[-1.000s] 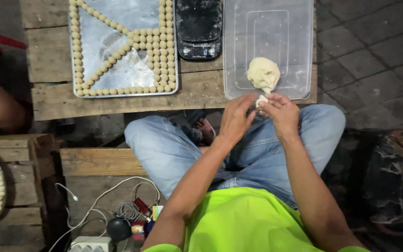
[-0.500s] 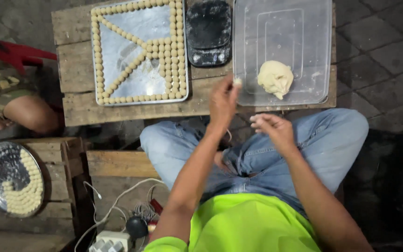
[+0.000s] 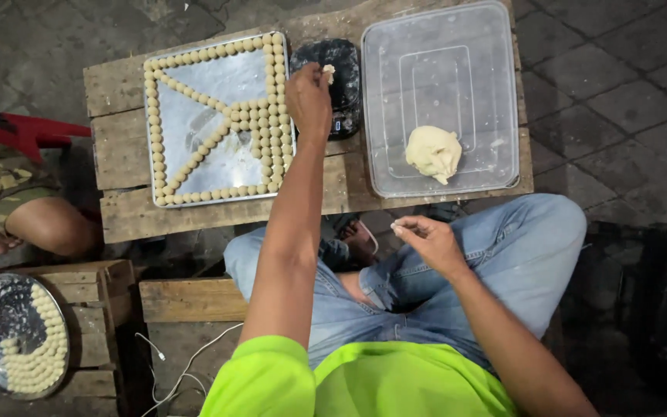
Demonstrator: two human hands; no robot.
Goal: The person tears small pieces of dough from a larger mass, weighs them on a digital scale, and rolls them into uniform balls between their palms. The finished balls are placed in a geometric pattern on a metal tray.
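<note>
Pale dough is what we handle: our left hand [image 3: 308,96] pinches a small dough piece [image 3: 329,73] in its fingers, held over the black scale [image 3: 345,93] at twelve o'clock on the wooden worktop [image 3: 117,93]; a metal tray [image 3: 202,100] lined with dough balls [image 3: 275,116] lies at nine o'clock of the scale. Our right hand [image 3: 426,243] hovers over our knee at four o'clock, fingers curled, whether on anything we cannot tell; the dough lump [image 3: 434,152] sits in the clear tub [image 3: 441,46].

Grey paving stones [image 3: 627,93] cover the ground, dim and unevenly lit (brightest around the upper middle). A low tabletop [image 3: 121,85] of rough wooden planks stands on them. Below its near-left corner sit two more wooden pallets [image 3: 194,297], pale and worn, and a red plastic chair [image 3: 32,127] pokes in past its left edge.
</note>
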